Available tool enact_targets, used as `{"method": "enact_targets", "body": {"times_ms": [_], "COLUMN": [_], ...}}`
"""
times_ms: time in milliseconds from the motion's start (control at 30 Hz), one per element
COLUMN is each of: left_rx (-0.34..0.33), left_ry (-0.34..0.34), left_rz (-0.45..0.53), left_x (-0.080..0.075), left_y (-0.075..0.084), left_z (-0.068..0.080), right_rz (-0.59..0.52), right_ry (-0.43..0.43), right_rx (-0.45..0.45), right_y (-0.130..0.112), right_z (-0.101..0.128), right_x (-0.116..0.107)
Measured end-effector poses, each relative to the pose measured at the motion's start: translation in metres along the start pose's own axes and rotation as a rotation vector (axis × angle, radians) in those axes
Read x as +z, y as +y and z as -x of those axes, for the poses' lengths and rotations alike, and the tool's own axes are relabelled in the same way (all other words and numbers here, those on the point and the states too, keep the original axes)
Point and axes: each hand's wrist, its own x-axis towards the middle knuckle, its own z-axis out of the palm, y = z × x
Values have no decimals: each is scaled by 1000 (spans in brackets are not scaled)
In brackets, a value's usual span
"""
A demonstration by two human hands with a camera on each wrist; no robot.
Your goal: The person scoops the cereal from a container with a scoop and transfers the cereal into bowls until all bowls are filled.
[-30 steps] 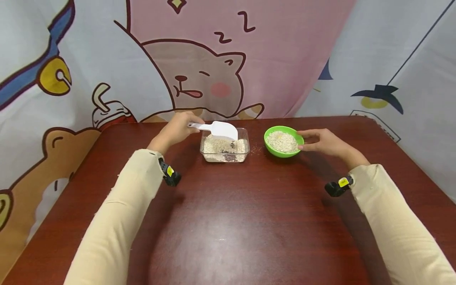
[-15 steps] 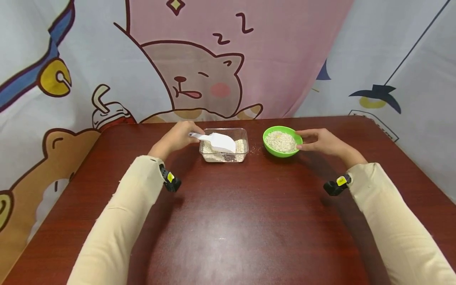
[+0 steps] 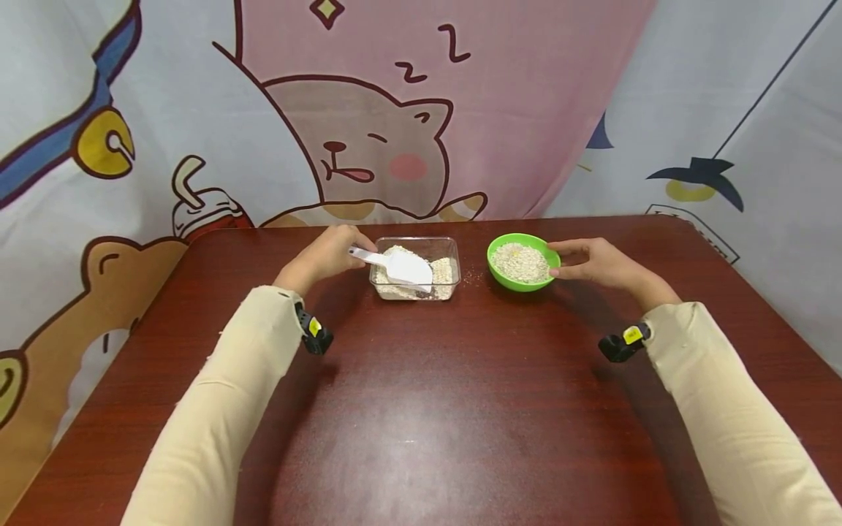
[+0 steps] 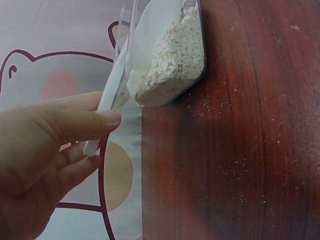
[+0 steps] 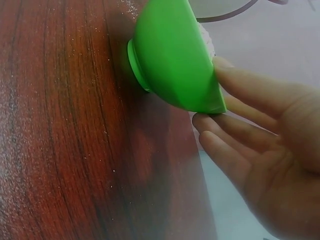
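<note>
My left hand (image 3: 331, 254) pinches the handle of a white scoop (image 3: 409, 269) between thumb and fingers. The scoop's blade is down among oat flakes (image 4: 172, 62) in a clear rectangular plastic container (image 3: 454, 252). In the left wrist view the thumb lies along the scoop handle (image 4: 111, 92), and the container's side wall hides part of the blade. To the right stands a green bowl (image 3: 522, 283) heaped with oats (image 3: 520, 261). My right hand (image 3: 597, 263) pinches the bowl's right rim, thumb on the near side and fingers around the far side, as the right wrist view also shows.
Both vessels stand near the far edge of a dark red-brown wooden table (image 3: 408, 409). Scattered crumbs (image 3: 472, 277) lie between them. A cartoon-printed curtain (image 3: 526, 109) hangs right behind the table.
The left hand has lowered the scoop from above the container into the oats, pushing its blade down and toward the near wall. The right hand stays on the bowl's rim.
</note>
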Motion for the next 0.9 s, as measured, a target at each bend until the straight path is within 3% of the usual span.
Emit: {"method": "enact_targets", "body": {"times_ms": [367,667,900], "left_rx": [10,-59,-39], "left_ry": [3,-35,-49], "left_rz": [3,14,27], "left_x": [-3,-15,-26], "left_y": [-3,-6,-9], "left_z": [4,12,20], "right_rz": [17,-12,-26], "right_ry": [2,-16,-41], "right_rx": [1,-45,-21], "right_y": [0,-4,-8], "right_z": [-2,-2,4], "right_x": [0,-2,-11]}}
